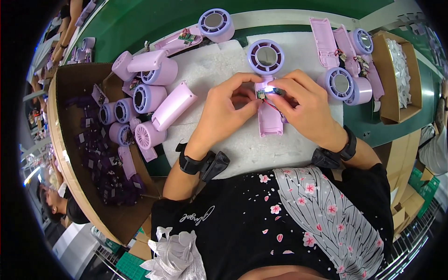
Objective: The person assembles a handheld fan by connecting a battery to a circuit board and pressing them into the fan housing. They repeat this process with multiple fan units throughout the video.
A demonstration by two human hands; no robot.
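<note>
A pink and lilac handheld fan (266, 57) lies in front of me, its round head pointing away and its handle shell (270, 125) open toward me. Inside the handle sits a small green circuit board (261, 94) with thin red and dark wires; a bright white spot glows beside it. My left hand (227, 108) is closed at the handle's left side, thumb and fingers pinching near the board. From the right, my right hand (305, 105) pinches at the board and wires. Its fingertips partly hide what they grip.
A white foam sheet (210, 156) lies under the work. More fans (150, 99) and a loose handle cover (175, 106) are piled at left, beside a cardboard box (70, 161) of dark purple parts. Fan parts (339, 84) and a carton (415, 100) of white pieces stand at right.
</note>
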